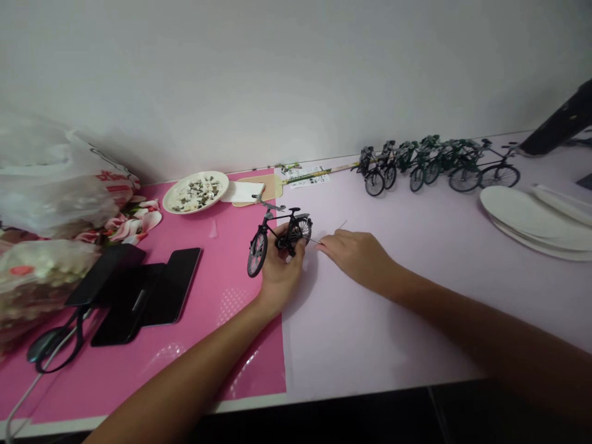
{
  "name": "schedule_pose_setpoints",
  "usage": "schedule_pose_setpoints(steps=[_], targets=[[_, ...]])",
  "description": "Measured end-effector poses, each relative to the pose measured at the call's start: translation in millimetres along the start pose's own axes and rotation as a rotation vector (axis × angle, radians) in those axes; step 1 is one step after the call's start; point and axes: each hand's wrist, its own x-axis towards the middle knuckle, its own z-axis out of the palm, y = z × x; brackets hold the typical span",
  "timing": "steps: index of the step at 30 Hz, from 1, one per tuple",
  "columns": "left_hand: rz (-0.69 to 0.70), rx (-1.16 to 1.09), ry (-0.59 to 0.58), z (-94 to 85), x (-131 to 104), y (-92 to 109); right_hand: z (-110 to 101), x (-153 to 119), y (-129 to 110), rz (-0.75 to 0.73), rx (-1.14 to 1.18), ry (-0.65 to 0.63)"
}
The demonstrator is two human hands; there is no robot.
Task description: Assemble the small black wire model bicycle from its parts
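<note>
A black miniature bicycle [279, 234] is held up over the table, its front wheel toward the left. My left hand [282, 265] grips it from below, with the fingers around its lower frame and the rear wheel by the thumb. Just right of the rear wheel, my right hand [354, 254] pinches a thin wire-like piece [316, 241] whose end reaches toward that wheel. Another thin end sticks up above the right fingers. Whether the tip touches the wheel cannot be made out.
Several miniature bicycles [419, 163] stand along the wall at the back right. White plates [531, 216] lie at the right. A bowl of pebbles [195, 192], phones [171, 287] and plastic bags [55, 191] occupy the left side.
</note>
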Motion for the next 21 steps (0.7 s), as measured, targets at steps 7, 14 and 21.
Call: schedule_pose_setpoints(steps=[7,14,21], targets=[[0.075,0.001,-0.022,0.6,-3.3,-2.5,4.6,-5.1,-4.3,0.155,0.179,-0.074],[0.043,-0.051,-0.055,-2.7,11.2,-3.6,-10.9,4.2,0.9,0.301,0.414,-0.060],[-0.206,-0.131,-0.134,-2.2,9.8,12.4,-17.2,10.7,23.7,0.533,0.778,0.176]])
